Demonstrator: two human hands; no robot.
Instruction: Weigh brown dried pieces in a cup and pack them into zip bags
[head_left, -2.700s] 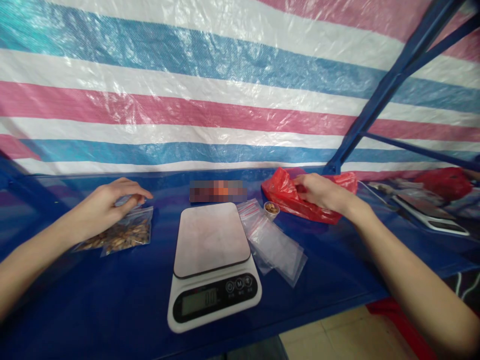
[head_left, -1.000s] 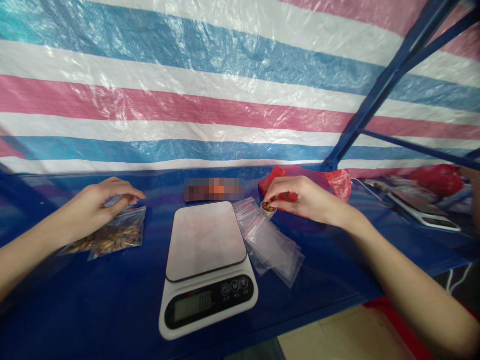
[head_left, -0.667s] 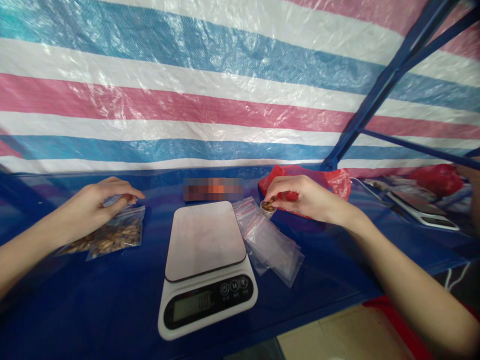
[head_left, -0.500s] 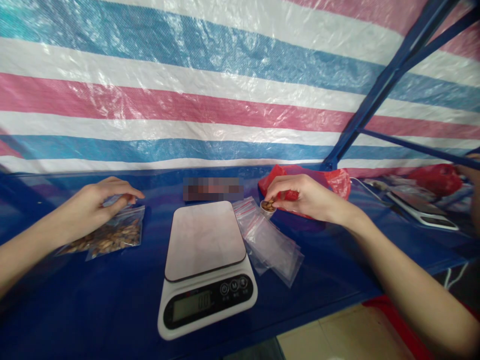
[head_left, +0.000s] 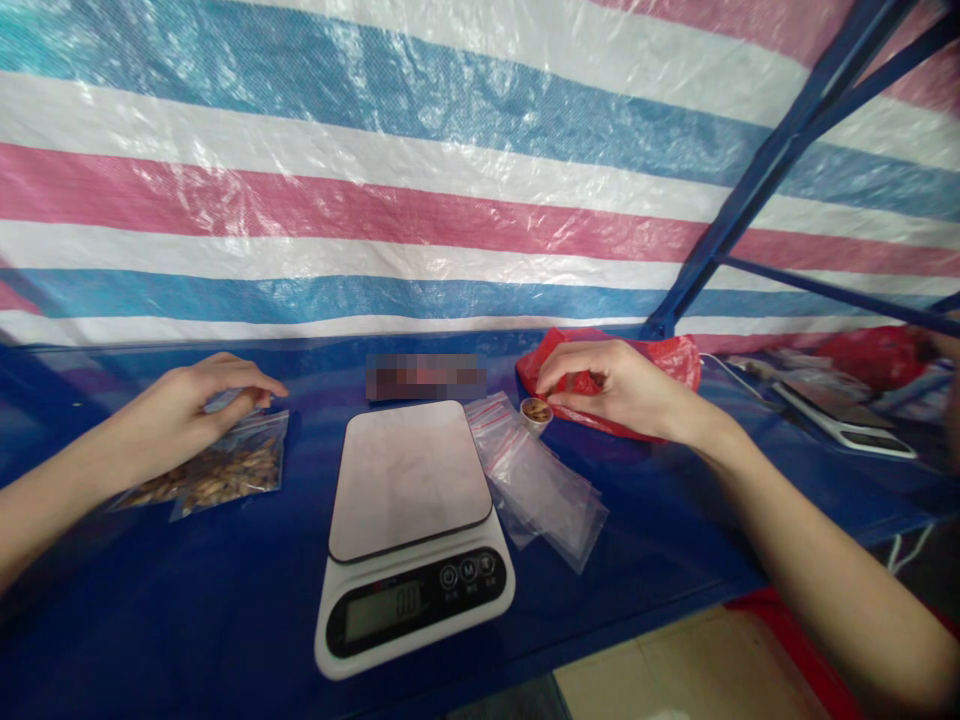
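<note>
My left hand [head_left: 217,395] hovers over or rests on clear zip bags [head_left: 236,470] filled with brown seed-like pieces. Its fingers are loosely stretched, with nothing visible in them. On the right, my right hand [head_left: 596,385] has thumb and fingers bent together at the edge of a small white cup [head_left: 535,415]. Brown pieces fill that cup. Whether the fingertips pinch a piece or only touch the rim is hidden. Between my hands stands a white kitchen scale [head_left: 412,490], its pan bare and its display reading 0.0. Flat, unfilled zip bags [head_left: 544,490] lie beside it.
A red plastic bag [head_left: 679,362] lies behind my right hand. A blurred-out dark object [head_left: 426,378] sits behind the scale. Farther right are another scale [head_left: 847,420] and a blue metal frame [head_left: 757,180]. Striped sheeting [head_left: 375,210] hangs behind the blue table [head_left: 202,610].
My right hand's fingertips have shifted slightly right and back from over the cup to its edge, uncovering more of the contents. My left hand and the scale look unmoved.
</note>
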